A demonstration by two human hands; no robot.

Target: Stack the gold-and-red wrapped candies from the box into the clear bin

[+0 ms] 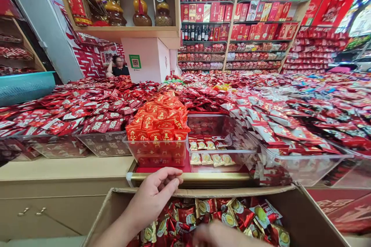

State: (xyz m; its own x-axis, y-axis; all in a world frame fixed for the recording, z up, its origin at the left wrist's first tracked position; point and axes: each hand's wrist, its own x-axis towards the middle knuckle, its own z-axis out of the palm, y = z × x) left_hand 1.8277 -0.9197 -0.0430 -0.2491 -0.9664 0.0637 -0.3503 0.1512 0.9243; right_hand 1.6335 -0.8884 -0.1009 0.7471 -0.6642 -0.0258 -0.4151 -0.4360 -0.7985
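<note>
Currently, the left hand hovers over the cardboard box, fingers loosely curled with nothing visible in them. The wrapped sweets lie in the box, just right of and below that hand. The right hand, blurred, is nearer them; its grip cannot be told.

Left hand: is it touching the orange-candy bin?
Apart. Head view shows the gold counter edge between the left hand and the bin.
</note>
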